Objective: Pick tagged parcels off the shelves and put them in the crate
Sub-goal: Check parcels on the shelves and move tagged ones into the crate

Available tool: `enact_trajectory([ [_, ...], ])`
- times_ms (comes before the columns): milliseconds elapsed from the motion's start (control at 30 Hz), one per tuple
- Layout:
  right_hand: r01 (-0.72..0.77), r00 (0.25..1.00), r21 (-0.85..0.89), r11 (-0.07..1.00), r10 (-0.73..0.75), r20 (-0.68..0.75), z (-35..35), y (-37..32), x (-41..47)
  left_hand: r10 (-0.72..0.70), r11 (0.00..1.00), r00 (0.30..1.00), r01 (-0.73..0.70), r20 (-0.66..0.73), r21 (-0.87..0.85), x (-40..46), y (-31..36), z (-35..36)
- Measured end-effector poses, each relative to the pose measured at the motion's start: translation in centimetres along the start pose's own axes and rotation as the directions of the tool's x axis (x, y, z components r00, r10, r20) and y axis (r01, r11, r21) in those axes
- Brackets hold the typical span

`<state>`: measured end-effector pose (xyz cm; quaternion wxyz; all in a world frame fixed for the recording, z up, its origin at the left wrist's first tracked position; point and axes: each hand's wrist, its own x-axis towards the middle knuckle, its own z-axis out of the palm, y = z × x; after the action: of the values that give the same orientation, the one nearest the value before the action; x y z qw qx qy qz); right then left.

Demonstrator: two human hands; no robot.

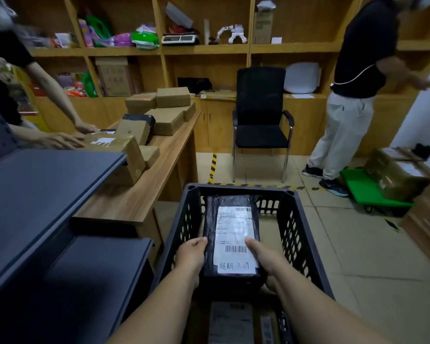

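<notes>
Nearest us, another labelled parcel lies in the crate bottom, partly cut off by the frame edge. Above it our left hand grips the left edge of the black parcel, fingers curled over the wrap; our right hand grips its right edge, thumb lying on the white label. We hold the parcel inside the dark perforated crate, label up, its far end near the crate's back wall; whether it rests on anything we cannot tell. Left of us, grey metal shelves. Beyond them a wooden desk carries several brown taped boxes, one large box under another person's hands. Right, a green trolley with wrapped boxes stands on the tiled floor. Further back, a black chair, a second person in light trousers, and wooden wall shelving with mixed goods.
</notes>
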<state>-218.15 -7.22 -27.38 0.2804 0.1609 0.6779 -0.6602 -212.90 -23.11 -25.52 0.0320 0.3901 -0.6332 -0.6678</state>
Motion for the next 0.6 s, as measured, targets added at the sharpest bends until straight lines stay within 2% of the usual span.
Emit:
enact_trajectory([
  [233,-0.065,0.994,-0.138,0.988,0.052,-0.099,1.2,-0.5,4.4,-0.034,0.999,0.998,0.034,-0.048,-0.002,5.1,-0.7,1.2],
  [600,-0.06,0.986,-0.078,0.995,0.047,-0.157,2.1,-0.6,6.5,-0.004,0.99,0.993,0.02,-0.117,0.142,8.1,-1.0,2.2],
])
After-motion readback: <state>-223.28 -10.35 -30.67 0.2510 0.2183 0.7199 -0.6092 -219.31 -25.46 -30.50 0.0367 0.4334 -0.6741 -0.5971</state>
